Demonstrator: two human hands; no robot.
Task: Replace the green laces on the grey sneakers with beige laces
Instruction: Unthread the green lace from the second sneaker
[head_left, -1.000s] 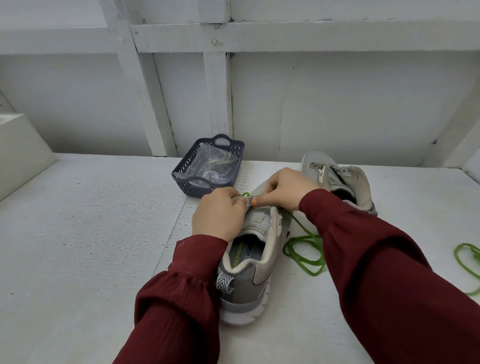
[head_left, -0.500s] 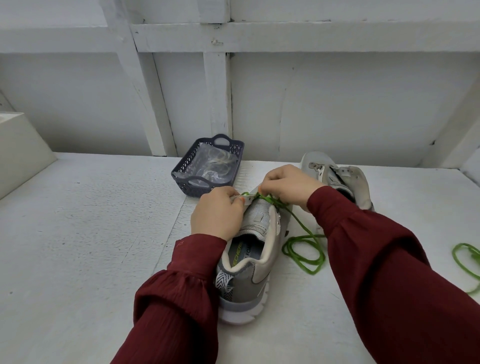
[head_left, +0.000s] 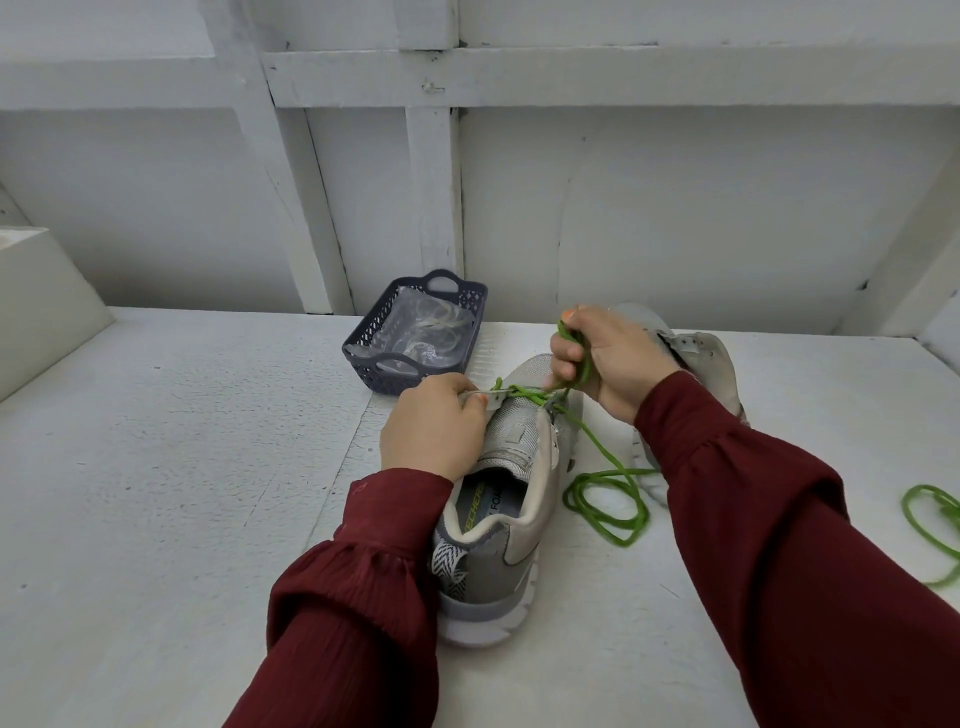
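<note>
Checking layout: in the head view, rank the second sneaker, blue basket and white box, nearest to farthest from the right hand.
1. Second sneaker, just behind the right hand.
2. Blue basket, to its left.
3. White box, far left edge.

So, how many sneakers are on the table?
2. The near sneaker stands between the hands, the left hand holding its top. The far sneaker is behind the right hand, which grips the green lace, and partly hidden.

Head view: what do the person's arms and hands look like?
Both arms wear long dark-red sleeves of crinkled fabric, left sleeve and right sleeve, gathered at the cuffs. The left hand and right hand are bare, with orange-painted nails; no rings show.
</note>
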